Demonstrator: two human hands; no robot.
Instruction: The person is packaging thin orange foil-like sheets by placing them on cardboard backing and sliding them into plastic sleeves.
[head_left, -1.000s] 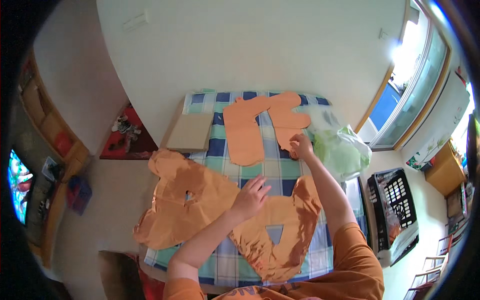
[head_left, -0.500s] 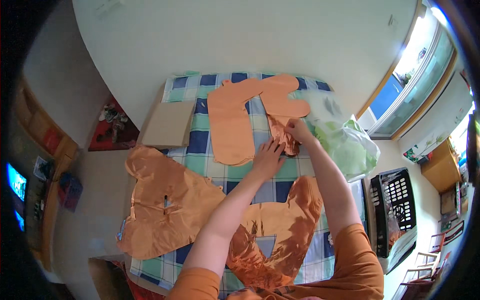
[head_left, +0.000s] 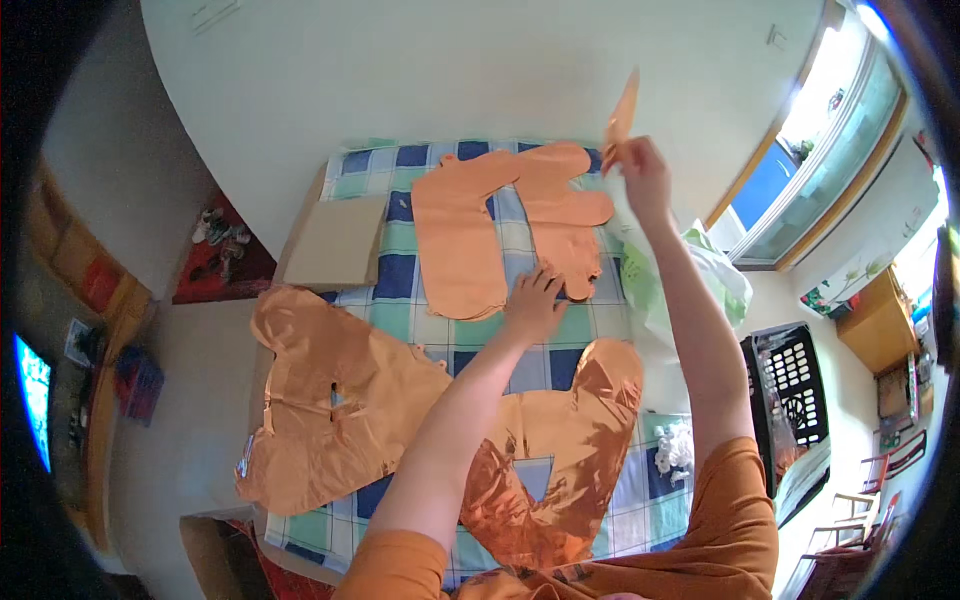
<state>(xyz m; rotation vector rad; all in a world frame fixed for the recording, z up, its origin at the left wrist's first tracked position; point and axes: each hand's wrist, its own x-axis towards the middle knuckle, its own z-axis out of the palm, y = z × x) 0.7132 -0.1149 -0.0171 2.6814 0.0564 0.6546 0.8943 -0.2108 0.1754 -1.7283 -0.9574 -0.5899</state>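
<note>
Orange piece (head_left: 622, 115) juts, edges free, from right hand (head_left: 645, 172).

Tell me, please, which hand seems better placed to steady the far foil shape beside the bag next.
Probably the left hand: it lies at the near end of that foil shape, whereas the right hand is raised, holding a thin orange piece.

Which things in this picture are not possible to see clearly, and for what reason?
In the head view:
- Copper-coloured piece in the right hand: blurred and seen narrow, so its full shape is unclear.
- Foil shape: the left hand covers part of its lower edge.
- Plastic bag: the right forearm crosses it.
- White bundle: too small to identify.
</note>
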